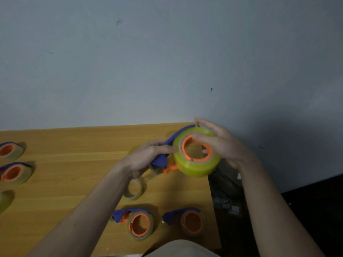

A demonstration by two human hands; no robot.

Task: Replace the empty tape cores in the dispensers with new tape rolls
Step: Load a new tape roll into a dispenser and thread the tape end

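Spanning the lower frame, a wood-grain table point(74, 164) carries plastic dispensers. Above its far right corner, the right hand point(220, 143) curls around a glossy yellow-green roll point(194, 167) seated on an orange hub; the left hand point(146, 156) grips the blue handle point(161, 161).

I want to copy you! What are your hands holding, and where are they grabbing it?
The left hand grips the tape dispenser by its blue handle. The right hand holds the yellow tape roll on it, fingers at the orange hub.
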